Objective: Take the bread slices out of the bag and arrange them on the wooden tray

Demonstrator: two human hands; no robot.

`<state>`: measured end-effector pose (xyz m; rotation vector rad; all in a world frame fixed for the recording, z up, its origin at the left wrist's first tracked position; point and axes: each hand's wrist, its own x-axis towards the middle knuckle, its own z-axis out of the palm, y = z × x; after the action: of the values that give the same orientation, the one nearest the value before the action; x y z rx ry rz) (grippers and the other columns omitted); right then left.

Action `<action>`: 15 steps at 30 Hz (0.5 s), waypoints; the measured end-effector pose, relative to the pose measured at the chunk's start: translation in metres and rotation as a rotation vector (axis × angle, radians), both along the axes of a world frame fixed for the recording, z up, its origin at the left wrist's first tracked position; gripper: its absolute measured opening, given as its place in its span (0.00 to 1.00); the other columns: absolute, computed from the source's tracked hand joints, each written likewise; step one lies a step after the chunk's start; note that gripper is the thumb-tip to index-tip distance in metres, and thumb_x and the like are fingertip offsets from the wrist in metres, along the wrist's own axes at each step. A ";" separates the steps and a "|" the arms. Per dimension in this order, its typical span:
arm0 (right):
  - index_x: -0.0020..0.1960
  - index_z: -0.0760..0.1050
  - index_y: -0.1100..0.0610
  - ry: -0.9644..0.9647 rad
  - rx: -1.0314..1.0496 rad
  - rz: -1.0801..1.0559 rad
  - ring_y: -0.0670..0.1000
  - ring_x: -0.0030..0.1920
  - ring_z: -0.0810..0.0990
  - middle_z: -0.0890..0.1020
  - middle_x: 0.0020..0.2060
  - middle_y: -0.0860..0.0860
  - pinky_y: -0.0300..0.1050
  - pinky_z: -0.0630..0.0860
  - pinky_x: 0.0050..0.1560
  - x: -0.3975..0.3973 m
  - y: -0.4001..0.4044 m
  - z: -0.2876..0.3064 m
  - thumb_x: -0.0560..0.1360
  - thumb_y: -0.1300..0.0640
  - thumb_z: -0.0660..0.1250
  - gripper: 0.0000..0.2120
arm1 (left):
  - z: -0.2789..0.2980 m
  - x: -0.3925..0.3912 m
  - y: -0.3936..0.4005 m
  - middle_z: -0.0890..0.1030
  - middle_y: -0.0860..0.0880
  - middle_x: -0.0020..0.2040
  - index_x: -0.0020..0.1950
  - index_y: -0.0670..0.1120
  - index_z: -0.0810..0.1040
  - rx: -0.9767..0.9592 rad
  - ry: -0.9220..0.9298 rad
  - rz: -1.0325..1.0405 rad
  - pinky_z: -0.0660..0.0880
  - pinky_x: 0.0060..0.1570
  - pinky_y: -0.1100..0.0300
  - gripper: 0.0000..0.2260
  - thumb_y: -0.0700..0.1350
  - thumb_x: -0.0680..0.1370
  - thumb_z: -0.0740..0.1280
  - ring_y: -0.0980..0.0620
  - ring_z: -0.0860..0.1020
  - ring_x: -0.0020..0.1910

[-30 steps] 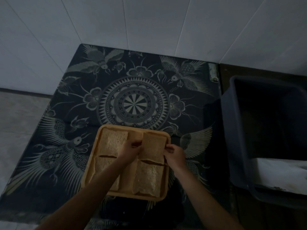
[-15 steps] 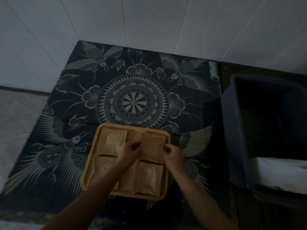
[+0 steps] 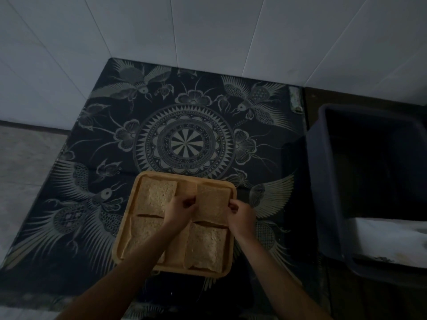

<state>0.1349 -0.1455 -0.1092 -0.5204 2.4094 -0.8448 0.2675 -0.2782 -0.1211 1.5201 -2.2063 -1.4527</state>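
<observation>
A square wooden tray (image 3: 138, 181) lies on the patterned cloth near me. Several bread slices lie flat in it: one at the far left (image 3: 156, 196), one at the near left (image 3: 143, 236) partly under my left arm, one at the near right (image 3: 205, 248). The far right slice (image 3: 213, 203) is pinched at both side edges, my left hand (image 3: 179, 207) on its left edge and my right hand (image 3: 240, 214) on its right edge. No bag shows.
A dark cloth with bird and mandala print (image 3: 184, 144) covers the low table. A dark plastic tub (image 3: 323, 181) stands at the right, with something white (image 3: 388, 236) at its near end. White tiled walls rise behind.
Both hands keep hold of the far right slice and shift only slightly. The view has drifted a little.
</observation>
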 end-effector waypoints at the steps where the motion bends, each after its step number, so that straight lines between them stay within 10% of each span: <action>1: 0.62 0.83 0.60 0.007 0.002 -0.002 0.54 0.52 0.86 0.87 0.52 0.55 0.54 0.83 0.55 0.001 0.000 0.000 0.78 0.61 0.70 0.12 | -0.001 0.000 0.000 0.87 0.49 0.52 0.61 0.45 0.84 0.000 0.006 -0.003 0.74 0.47 0.67 0.13 0.41 0.76 0.74 0.57 0.81 0.47; 15: 0.65 0.80 0.58 0.008 -0.048 0.033 0.51 0.51 0.84 0.86 0.52 0.53 0.53 0.82 0.55 0.005 0.012 0.013 0.80 0.55 0.69 0.15 | 0.008 0.011 0.009 0.86 0.51 0.50 0.63 0.48 0.82 -0.100 0.003 -0.086 0.71 0.40 0.74 0.13 0.44 0.79 0.68 0.67 0.78 0.39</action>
<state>0.1397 -0.1335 -0.0958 -0.5816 2.3859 -0.8893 0.2780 -0.2691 -0.1128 1.4079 -2.3316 -1.3435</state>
